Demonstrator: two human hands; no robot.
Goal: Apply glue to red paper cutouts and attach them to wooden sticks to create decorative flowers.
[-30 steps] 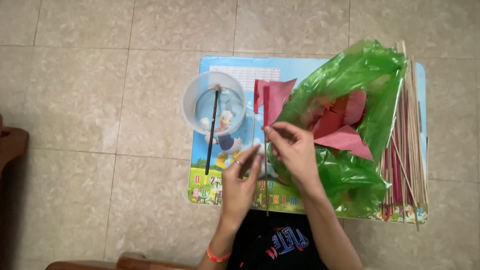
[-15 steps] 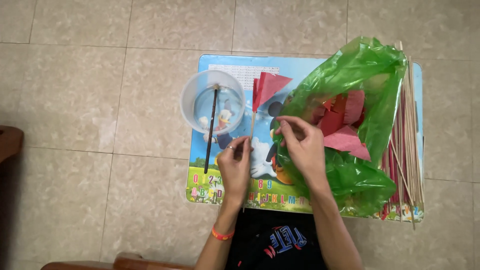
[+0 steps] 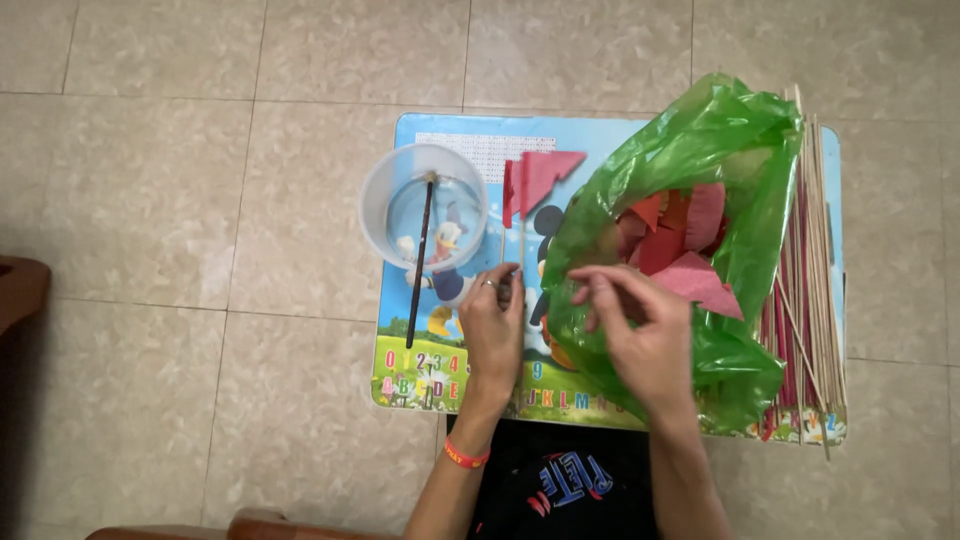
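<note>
Left hand (image 3: 492, 325) of mine is pinched shut around a thin wooden stick (image 3: 520, 245) that carries a small red paper flag (image 3: 538, 178), the flag standing up above my fingers over the middle of the table. My right hand (image 3: 640, 335) rests just beside it with the fingers curled loosely at the mouth of a crumpled green plastic bag (image 3: 700, 150); I cannot tell whether it grips anything. That bag lies open on the right half of the low table with a colourful cartoon-printed top (image 3: 600, 130), and inside it sits a heap of red and pink paper pieces (image 3: 680, 240). To the left of the flag stands a clear round plastic tub (image 3: 385, 195) with a little whitish liquid in its bottom, and a dark slender brush (image 3: 420, 260) leans across its rim, the handle pointing toward me. Along the table's right edge, touching the bag, lies a bundle of long thin wooden sticks (image 3: 815, 250).
</note>
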